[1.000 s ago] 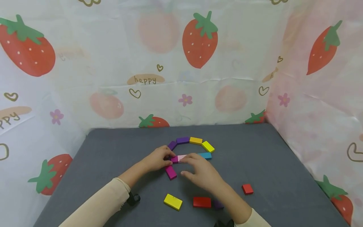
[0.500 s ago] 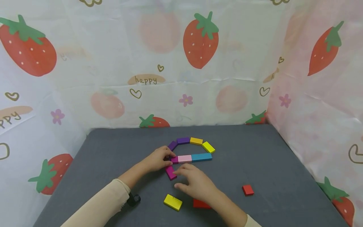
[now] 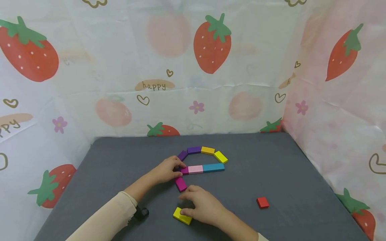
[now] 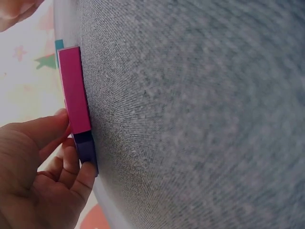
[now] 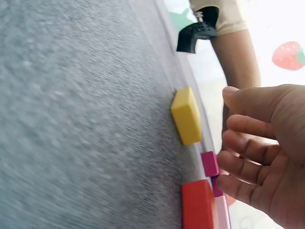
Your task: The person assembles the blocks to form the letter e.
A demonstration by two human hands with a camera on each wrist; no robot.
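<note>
My left hand (image 3: 165, 170) holds the small magenta block (image 3: 184, 170) between thumb and index finger, at the left end of a row with a pink block (image 3: 195, 169) and a blue block (image 3: 213, 167). In the left wrist view its fingers also touch a dark purple block (image 4: 86, 147). A longer magenta block (image 3: 181, 184) slants down from the row, just below the thumb. My right hand (image 3: 203, 206) hovers with relaxed, parted fingers over a yellow block (image 3: 182, 217), partly covering it from above. The right wrist view shows a gap between fingers and yellow block.
Two purple blocks, an orange block (image 3: 208, 150) and a yellow block (image 3: 221, 157) arch behind the row. A small red block (image 3: 262, 203) lies to the right on the grey table (image 3: 247, 174). A larger red block (image 5: 198, 205) shows in the right wrist view.
My right hand has left the pink and blue blocks and moved toward me, down to the yellow block, now covering the larger red block in the head view. The left hand stays put.
</note>
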